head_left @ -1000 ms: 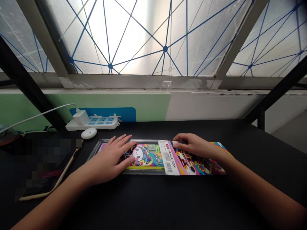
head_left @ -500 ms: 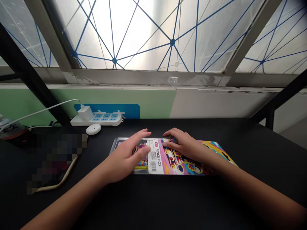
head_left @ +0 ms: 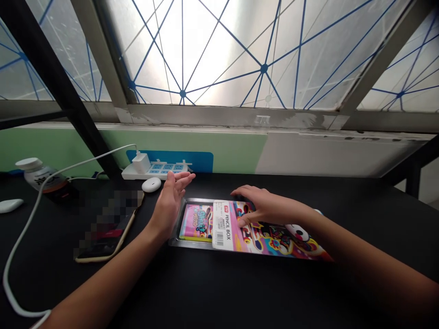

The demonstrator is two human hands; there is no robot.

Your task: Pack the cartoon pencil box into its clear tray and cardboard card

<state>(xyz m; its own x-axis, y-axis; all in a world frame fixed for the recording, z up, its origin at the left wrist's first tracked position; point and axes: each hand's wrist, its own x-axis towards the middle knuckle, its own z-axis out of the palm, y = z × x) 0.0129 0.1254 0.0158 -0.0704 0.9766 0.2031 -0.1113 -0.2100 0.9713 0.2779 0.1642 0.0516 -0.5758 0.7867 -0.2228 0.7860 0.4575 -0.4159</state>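
Note:
A colourful pencil box [head_left: 197, 221] in a clear plastic case lies flat on the black table [head_left: 219, 283]. A printed card sleeve [head_left: 270, 235] labelled PENCIL BOX covers its right part. My left hand [head_left: 170, 201] stands on edge against the case's left end, fingers stretched out and together. My right hand [head_left: 264, 205] lies on the sleeve with the fingers pressing down on its top.
A white power strip [head_left: 154, 170] with a charger and cable sits by the wall. A white oval case [head_left: 151, 184], a phone [head_left: 103, 240], a bottle [head_left: 43, 180] and another white object [head_left: 10, 205] lie to the left. Frosted windows rise behind.
The sleeve has slid further left over the pencil box. My left hand has lifted off the box top and turned on edge at its left end. The view has shifted.

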